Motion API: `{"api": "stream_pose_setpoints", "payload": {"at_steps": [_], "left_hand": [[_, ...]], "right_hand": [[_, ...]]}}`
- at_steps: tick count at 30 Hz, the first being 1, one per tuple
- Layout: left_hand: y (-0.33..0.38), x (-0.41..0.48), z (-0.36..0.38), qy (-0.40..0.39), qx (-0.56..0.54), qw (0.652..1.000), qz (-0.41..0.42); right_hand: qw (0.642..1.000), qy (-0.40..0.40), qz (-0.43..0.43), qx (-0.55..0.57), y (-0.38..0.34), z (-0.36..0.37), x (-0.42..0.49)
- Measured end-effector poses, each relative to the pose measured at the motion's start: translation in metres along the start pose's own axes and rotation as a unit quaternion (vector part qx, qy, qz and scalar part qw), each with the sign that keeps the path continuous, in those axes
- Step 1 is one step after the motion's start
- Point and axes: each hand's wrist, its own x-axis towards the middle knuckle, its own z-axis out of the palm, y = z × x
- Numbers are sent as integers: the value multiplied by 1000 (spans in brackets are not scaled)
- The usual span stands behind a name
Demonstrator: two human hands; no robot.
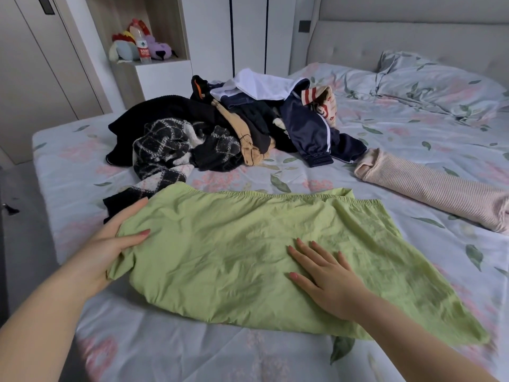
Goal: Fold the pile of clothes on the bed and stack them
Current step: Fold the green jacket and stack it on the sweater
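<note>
1. A bedroom: a bed [413, 139] with a pale floral sheet fills most of the view. A grey padded headboard [399, 42] and a matching pillow [440, 84] sit at its far right, with white cupboard doors [209, 31] behind.
2. The green garment [234, 244] lies spread out and creased on the near part of the bed, its gathered elastic edge turned toward the far side.
3. The left hand [110, 244] grips the garment's left end, thumb on top of the cloth and fingers curled round the bunched edge.
4. The right hand [322, 279] lies flat on the garment, right of its middle. Its fingers are straight and spread, and it holds nothing.
5. The pile of clothes [220, 128] sits unfolded just beyond the green garment.
   - A black-and-white checked knit [162, 150] reaches the green garment's far left corner.
   - A navy track jacket [308, 128] with white stripes lies on the pile's right.
   - A white garment [256, 84] lies on top.
6. A pink striped garment [429, 188] lies as a long strip to the right, apart from the green one.
7. A wall niche at the back left holds plush toys [126, 45] and a water bottle [143, 48]. The bottle has a red label whose writing is too small to read.
8. The bed's left edge runs close by the left hand. Bare sheet lies open right of the green garment and along the near side.
</note>
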Motion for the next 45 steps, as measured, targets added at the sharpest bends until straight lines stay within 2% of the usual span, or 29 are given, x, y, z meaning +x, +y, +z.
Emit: {"api": "stream_pose_setpoints", "payload": {"at_steps": [6,8,10,12,14,17,18,19,20,22,25,27,30,33,35,37,39,41,42,45], "left_hand": [[9,-3,39,-1,-43,998,52],[17,-9,59,-17,-57,996,69],[27,-16,85,-51,-71,992,87],[36,-24,123,-118,-60,986,105],[41,-32,172,-186,-6,976,115],[32,-38,255,-270,90,952,114],[25,-38,282,-290,124,943,109],[16,-39,307,-304,160,934,103],[6,-39,328,-310,195,925,98],[-13,-41,359,-302,269,910,96],[-33,-48,388,-301,342,886,92],[-43,-55,400,-334,358,867,96],[-51,-64,407,-390,366,841,87],[-50,-73,397,-431,322,840,66],[-48,-78,382,-421,266,866,48],[-45,-79,363,-341,214,912,79],[-42,-72,336,-203,220,940,165],[-39,-60,307,-64,310,923,220],[-39,-54,294,-21,358,909,212],[-40,-38,264,21,433,891,134]], "right_hand": [[1000,30,-4,9,-4,-2,-1],[995,58,-7,79,-8,-7,0],[968,99,3,233,-13,-17,-1],[893,128,43,429,-16,-30,-3],[787,124,81,599,-12,-44,-3],[617,88,91,777,18,-66,-9],[577,76,87,808,31,-75,-14],[556,73,83,824,46,-82,-20],[549,78,84,828,61,-87,-25],[573,100,116,805,86,-91,-34],[637,93,215,735,110,-87,-42],[678,63,263,684,118,-80,-45],[705,54,307,637,122,-74,-48],[746,58,335,572,126,-73,-46],[787,62,343,510,127,-71,-44],[806,74,334,484,127,-67,-41],[806,99,314,492,126,-64,-39],[801,127,282,512,125,-65,-38],[797,142,265,523,125,-66,-37],[789,179,221,545,126,-70,-40]]}}
